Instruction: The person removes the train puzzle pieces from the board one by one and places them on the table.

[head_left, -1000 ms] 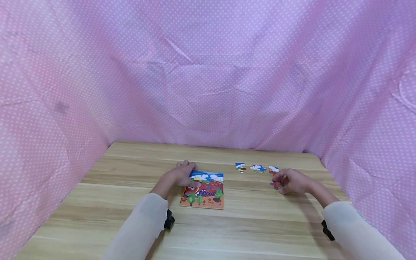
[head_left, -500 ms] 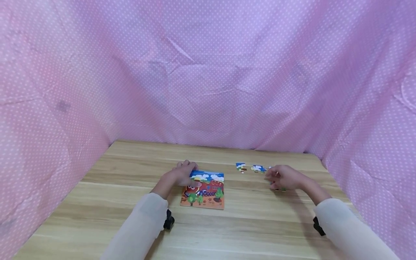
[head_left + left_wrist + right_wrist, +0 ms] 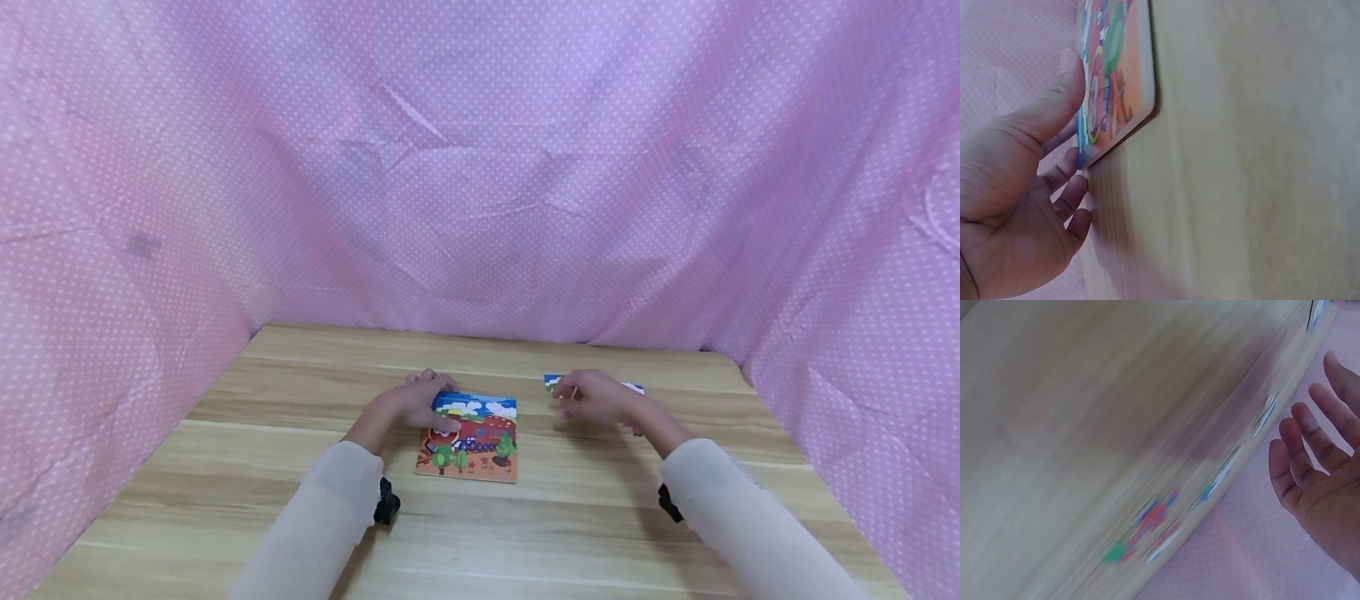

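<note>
A square jigsaw puzzle (image 3: 483,450) with a cartoon picture of clouds, trees and red shapes lies on the table. At its upper left corner is my left hand (image 3: 416,404), thumb reaching over the picture and the other fingers by the edge, loosely bent in the left wrist view. My right hand (image 3: 592,396) hovers to the right of the puzzle, over a row of loose jigsaw pieces, and partly hides them in the head view. Its fingers (image 3: 1300,428) are spread and gently bent, with nothing between them. A red, blue and green piece (image 3: 1147,522) lies nearest in the right wrist view.
Other loose pieces lie near the far side: a blue and white one (image 3: 551,381) at left and one (image 3: 634,387) at right. The wooden table (image 3: 525,542) meets a pink dotted cloth (image 3: 480,208) at the back and sides.
My right hand has moved left, away from the rightmost pieces, which it was handling, to above the row's left part. My left hand and the puzzle have stayed in place.
</note>
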`<state>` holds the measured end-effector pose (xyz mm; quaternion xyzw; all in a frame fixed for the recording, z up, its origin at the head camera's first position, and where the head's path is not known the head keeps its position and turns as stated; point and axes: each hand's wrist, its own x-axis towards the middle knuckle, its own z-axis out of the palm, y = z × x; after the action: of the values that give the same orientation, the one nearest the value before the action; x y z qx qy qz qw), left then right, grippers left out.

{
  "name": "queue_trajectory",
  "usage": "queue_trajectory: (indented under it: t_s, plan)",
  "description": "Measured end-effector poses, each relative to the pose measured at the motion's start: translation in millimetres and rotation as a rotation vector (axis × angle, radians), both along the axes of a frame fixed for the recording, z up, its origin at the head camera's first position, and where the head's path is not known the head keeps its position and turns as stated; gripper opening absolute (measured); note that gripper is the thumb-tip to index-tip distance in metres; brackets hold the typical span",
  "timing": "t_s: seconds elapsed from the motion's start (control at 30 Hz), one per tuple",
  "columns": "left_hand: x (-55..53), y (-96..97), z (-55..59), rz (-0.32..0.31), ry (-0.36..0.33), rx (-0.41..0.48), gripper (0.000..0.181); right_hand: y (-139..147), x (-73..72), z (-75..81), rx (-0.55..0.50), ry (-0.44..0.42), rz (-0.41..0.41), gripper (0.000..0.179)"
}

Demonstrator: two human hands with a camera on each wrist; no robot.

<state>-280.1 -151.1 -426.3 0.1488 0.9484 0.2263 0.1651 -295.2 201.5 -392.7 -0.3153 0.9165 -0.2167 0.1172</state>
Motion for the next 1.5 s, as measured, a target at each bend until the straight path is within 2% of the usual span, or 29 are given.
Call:
queue_trajectory:
  t_s: [0.17,0.3,0.5,0.67,1.0,1.2,1.5]
  plan:
    - [-3.3,-4.8,-2.9,-0.039,-0.011,-0.015,0.073,-34.2,0.9,-0.2,0.015,0.008,0.033,0.028]
    - [-3.8,-5.7,-2.1,-0.041,-0.019,-0.01,0.073,-60.2,2.4,-0.6,0.004,-0.031,0.019,0.029]
    - [-2.8,-5.4,0.3,-0.053,-0.015,-0.009,0.072,-92.6,4.3,-5.3,-0.011,-0.099,0.048,0.032]
    - [-4.3,-5.4,-0.4,-0.064,-0.01,-0.015,0.071,-111.4,7.0,-11.4,0.02,-0.102,0.046,0.039]
    - [-7.6,-4.6,-8.4,-0.041,-0.006,-0.025,0.07,-132.2,14.1,-16.8,0.016,-0.143,0.036,0.043]
    - [-2.8,-3.3,-0.5,-0.055,-0.002,-0.018,0.068,-134.8,12.6,-22.2,0.011,-0.158,-0.017,0.039]
    - [-2.1,-2.6,1.5,-0.053,-0.006,-0.026,0.067,-136.8,10.3,-24.0,-0.01,-0.246,-0.074,0.035]
